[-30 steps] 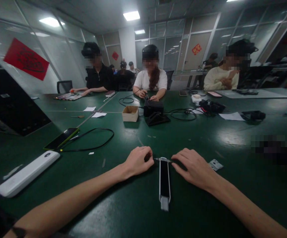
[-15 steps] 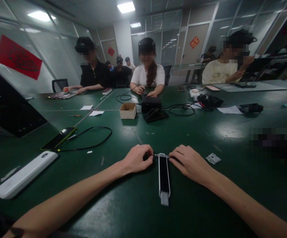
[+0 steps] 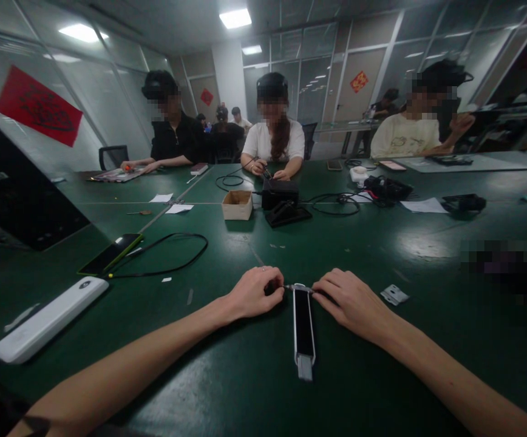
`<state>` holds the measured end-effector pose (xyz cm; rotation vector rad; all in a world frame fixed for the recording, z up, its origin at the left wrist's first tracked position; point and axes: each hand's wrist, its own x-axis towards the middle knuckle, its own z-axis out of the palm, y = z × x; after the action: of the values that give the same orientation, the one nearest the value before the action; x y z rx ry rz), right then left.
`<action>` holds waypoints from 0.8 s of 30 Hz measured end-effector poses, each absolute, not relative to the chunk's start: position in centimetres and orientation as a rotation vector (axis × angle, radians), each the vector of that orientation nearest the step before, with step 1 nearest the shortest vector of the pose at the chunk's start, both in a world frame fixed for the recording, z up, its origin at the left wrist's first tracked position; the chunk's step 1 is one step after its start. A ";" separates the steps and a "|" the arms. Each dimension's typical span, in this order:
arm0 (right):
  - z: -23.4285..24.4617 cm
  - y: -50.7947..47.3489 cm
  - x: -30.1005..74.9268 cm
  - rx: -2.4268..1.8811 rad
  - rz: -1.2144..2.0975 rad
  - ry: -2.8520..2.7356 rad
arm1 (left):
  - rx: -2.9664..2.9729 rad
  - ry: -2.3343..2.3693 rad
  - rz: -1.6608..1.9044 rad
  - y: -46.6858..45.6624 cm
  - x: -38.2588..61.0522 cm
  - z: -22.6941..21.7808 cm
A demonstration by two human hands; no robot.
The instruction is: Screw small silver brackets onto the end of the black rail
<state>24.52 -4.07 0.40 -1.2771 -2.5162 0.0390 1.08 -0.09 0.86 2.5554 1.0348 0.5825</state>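
In the head view a long, narrow black piece with white edges (image 3: 304, 325) lies on the green table (image 3: 227, 388), a pale grey tab (image 3: 305, 368) sticking out of its near end. Across its far end runs a thin metal piece (image 3: 289, 287). My left hand (image 3: 257, 292) is closed in a pinch on the left end of that thin metal piece; its exact kind is too small to tell. At the right side of the same far end, the fingertips of my right hand (image 3: 343, 300) are pressed together, and what they grip is hidden.
A white power bank-like block (image 3: 51, 318) and a phone (image 3: 111, 254) with a black cable lie to the left. A small clear packet (image 3: 394, 295) is right of my right hand. Ahead stand a cardboard box (image 3: 237, 206) and a black device (image 3: 279, 194). Several people sit across the table.
The whole view has shifted slightly. My hands keep their places at the far end of the black piece. The person at the far right has lowered one hand.
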 end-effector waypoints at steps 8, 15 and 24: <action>0.5 -4.1 24.4 -1.289 0.036 -2.503 | 2.547 1.012 0.605 0.0 1.1 0.7; 0.3 -4.1 24.5 -1.270 0.051 -2.505 | 2.534 1.011 0.584 0.0 1.0 0.7; 0.5 -4.1 24.4 -1.292 0.089 -2.515 | 2.515 0.993 0.596 0.0 1.0 0.9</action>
<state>24.42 -4.11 0.48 -1.2918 -2.5154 0.0892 0.96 -0.01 0.88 2.5154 0.9932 0.5960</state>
